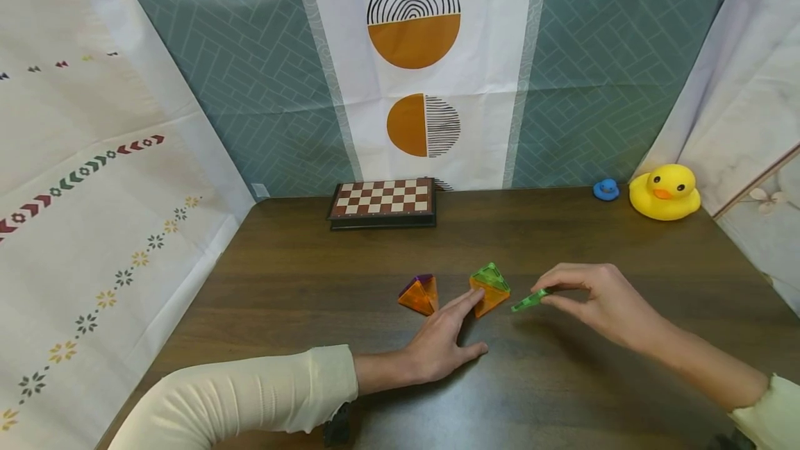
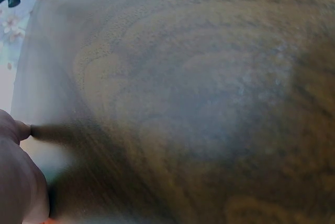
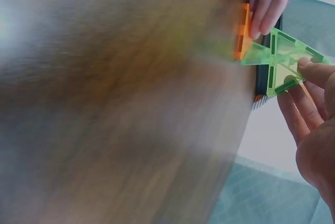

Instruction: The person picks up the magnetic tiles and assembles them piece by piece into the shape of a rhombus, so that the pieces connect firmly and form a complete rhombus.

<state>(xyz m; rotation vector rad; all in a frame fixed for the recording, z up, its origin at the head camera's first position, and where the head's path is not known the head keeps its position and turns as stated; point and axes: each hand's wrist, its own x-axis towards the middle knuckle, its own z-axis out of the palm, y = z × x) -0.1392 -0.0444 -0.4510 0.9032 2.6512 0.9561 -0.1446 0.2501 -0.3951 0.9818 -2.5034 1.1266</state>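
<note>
My right hand pinches a translucent green triangular magnetic tile between thumb and fingers, held above the table. To its left sits an orange magnetic tile with a second green tile against its far edge. Fingertips of my left hand rest on the orange tile, fingers extended and thumb spread aside. Further left, close to that hand, stands a small folded piece of orange and purple tiles. In the left wrist view only part of the left hand shows, at the lower left.
The brown wooden table carries a checkered board game box at the back. A small blue duck and a large yellow duck stand at the back right. Patterned cloths hang behind and at both sides.
</note>
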